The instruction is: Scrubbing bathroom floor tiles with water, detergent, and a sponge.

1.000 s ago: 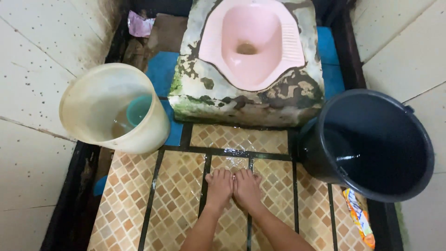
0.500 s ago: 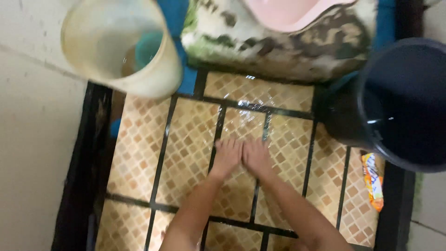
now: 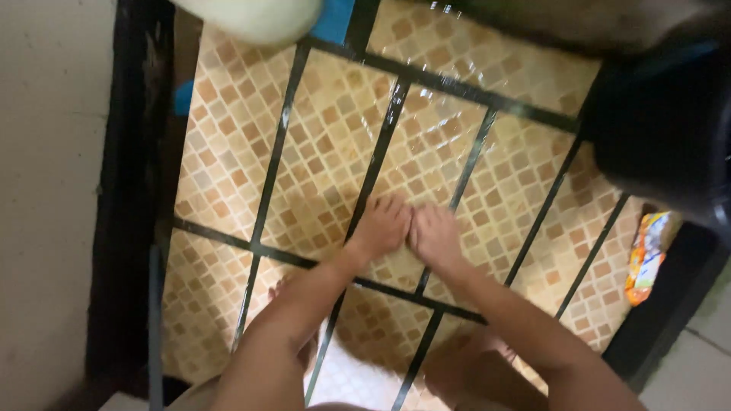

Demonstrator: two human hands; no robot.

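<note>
We press our left hand and right hand flat, fingers spread and grasping nothing, side by side on the wet tiled floor. We seem mid-scrub; next calls for steady rubbing strokes near the dark bucket.

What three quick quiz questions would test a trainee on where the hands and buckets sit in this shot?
1. True or false: both hands rest flat, side by side, on the wet tiled floor.
2. Which thing lies nearest the black bucket? A) orange packet B) cream bucket C) blue sponge
3. Fill in: the cream bucket shows at the top ____ of the head view.

Key
1. True: the left hand and right hand press palm down on the tiles, touching each other, holding nothing.
2. A: the orange packet lies just below that bucket.
3. left
</note>
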